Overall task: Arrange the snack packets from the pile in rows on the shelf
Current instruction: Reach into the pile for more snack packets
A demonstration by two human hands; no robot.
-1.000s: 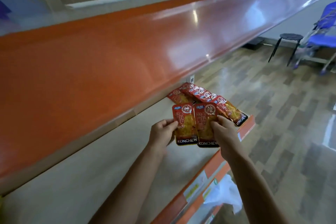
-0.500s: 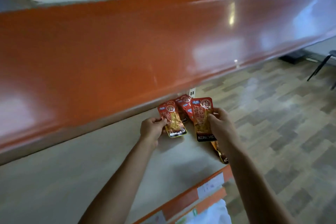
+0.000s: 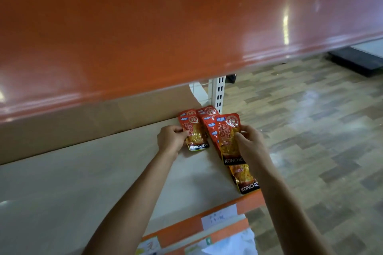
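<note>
Several red and yellow KONCHEW snack packets lie at the right end of the beige shelf (image 3: 93, 172). My left hand (image 3: 171, 139) pinches the left edge of one packet (image 3: 194, 134) lying towards the back. My right hand (image 3: 249, 143) grips another packet (image 3: 228, 136), held slightly raised over a row of overlapping packets. One more packet (image 3: 245, 180) lies at the shelf's front edge, under my right wrist. Further packets (image 3: 207, 113) are stacked at the back by the upright.
An orange upper shelf (image 3: 186, 27) overhangs the work area closely. A white slotted upright (image 3: 219, 94) stands at the shelf's right end. The orange front rail (image 3: 186, 232) carries paper price labels. White plastic (image 3: 232, 244) lies on the shelf below. Patterned floor lies to the right.
The view has moved closer and lower. Both hands carried their packets further back on the shelf; the left packet now lies down near the back, the right one over the row.
</note>
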